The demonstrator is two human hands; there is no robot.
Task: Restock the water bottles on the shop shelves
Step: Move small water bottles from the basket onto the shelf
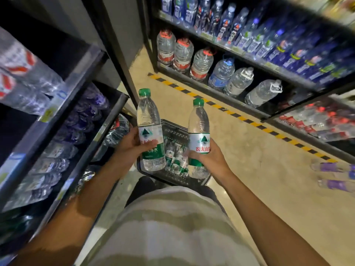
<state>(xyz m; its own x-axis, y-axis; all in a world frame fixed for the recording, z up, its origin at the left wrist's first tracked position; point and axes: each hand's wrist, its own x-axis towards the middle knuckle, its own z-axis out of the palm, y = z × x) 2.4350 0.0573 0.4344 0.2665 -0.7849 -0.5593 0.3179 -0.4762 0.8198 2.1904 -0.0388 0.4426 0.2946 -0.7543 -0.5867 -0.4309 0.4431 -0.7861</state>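
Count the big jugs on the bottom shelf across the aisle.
6, in a row. Three red-capped jugs sit at left, then a blue-labelled jug, then two white-handled jugs. More may be hidden behind them.

My left hand (132, 144) and right hand (208, 157) each grip an upright green-capped bottle, left bottle (149, 123), right bottle (198, 127), above the black basket (172, 129).
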